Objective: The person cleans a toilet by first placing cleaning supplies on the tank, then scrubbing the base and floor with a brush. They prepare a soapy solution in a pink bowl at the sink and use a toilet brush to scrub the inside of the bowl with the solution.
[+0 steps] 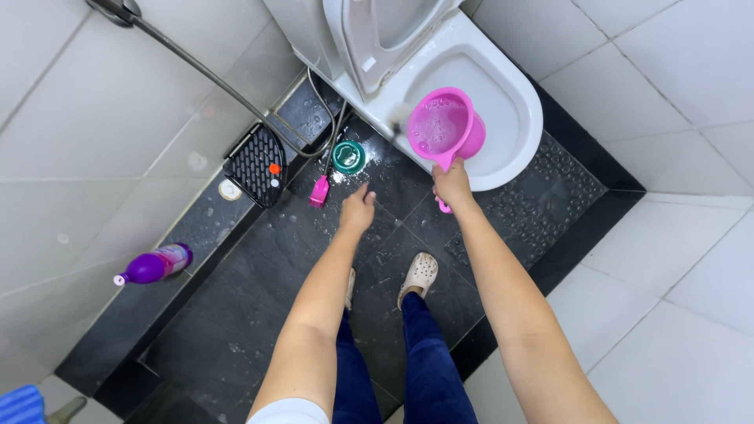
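One pink scoop (442,126) of foamy water tilted over the white toilet bowl (514,106), our right hand (452,185) gripping its handle, our left hand (357,212) empty, fingers loosely spread above the wet dark floor (259,314), green cup (348,156) beside the toilet, purple bottle (153,265) well apart on the left.

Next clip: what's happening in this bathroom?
A person stands on a dark tiled floor facing a white toilet with its seat raised. The right hand grips the handle of a pink water scoop, holding it tilted over the bowl's rim with water inside. The left hand hangs free, holding nothing. A pink brush, a green cup and a purple bottle sit nearby.
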